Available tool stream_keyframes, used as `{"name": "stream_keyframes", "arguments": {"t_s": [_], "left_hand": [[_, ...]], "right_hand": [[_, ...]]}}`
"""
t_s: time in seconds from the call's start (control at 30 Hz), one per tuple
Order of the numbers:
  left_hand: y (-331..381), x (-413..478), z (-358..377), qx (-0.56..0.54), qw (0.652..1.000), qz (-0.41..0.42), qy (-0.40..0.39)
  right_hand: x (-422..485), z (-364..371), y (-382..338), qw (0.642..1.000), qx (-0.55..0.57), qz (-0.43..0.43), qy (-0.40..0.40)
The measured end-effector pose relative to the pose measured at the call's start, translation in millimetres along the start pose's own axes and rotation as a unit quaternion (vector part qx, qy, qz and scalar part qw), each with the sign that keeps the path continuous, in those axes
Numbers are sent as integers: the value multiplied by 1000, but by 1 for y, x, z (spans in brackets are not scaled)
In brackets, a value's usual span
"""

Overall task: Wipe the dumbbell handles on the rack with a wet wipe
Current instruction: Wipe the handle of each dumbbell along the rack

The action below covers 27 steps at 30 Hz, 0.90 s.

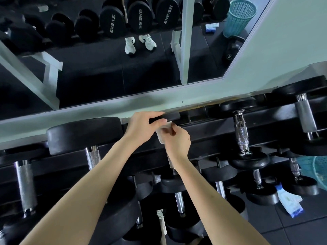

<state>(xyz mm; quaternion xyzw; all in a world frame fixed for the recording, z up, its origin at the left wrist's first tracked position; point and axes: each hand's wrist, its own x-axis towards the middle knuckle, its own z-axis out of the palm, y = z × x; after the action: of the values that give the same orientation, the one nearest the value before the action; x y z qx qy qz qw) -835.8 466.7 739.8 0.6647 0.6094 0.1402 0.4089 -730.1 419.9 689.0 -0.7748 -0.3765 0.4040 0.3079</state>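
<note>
A black dumbbell rack runs across the view with several black-headed, chrome-handled dumbbells. My left hand grips the far head of a small dumbbell on the top row. My right hand holds a white wet wipe wrapped round that dumbbell's handle; the bare lower part of the handle shows below my wrist. Other handles lie at the left, next to my left arm, and at the right.
A wall mirror behind the rack reflects dumbbells and white shoes. A teal basket stands at the right edge. A blue-and-white wipe packet lies on the dark floor beside it. Lower rack rows hold more dumbbells.
</note>
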Motion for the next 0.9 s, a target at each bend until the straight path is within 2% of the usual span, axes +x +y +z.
{"name": "stream_keyframes", "arguments": {"t_s": [0.17,0.33,0.4,0.6,0.73,0.9], "left_hand": [[6,-1,-1,1,1000,6,-1],[6,-2,-1,4,1000,7,4],[6,-2,0,3,1000,6,5],[8,-2,0,3,1000,3,5],[7,-3,2,0,1000,4,12],[8,-3,1,16,1000,10,11]], "right_hand": [[-7,-23,25,995,-22,-43,-88],[-35,-43,58,975,-181,-36,-124],[-38,-41,61,973,-193,-39,-121],[-10,-18,14,989,-118,-64,-57],[2,-9,-8,994,-94,-51,-38],[-7,-14,16,984,-145,-85,-50]]}}
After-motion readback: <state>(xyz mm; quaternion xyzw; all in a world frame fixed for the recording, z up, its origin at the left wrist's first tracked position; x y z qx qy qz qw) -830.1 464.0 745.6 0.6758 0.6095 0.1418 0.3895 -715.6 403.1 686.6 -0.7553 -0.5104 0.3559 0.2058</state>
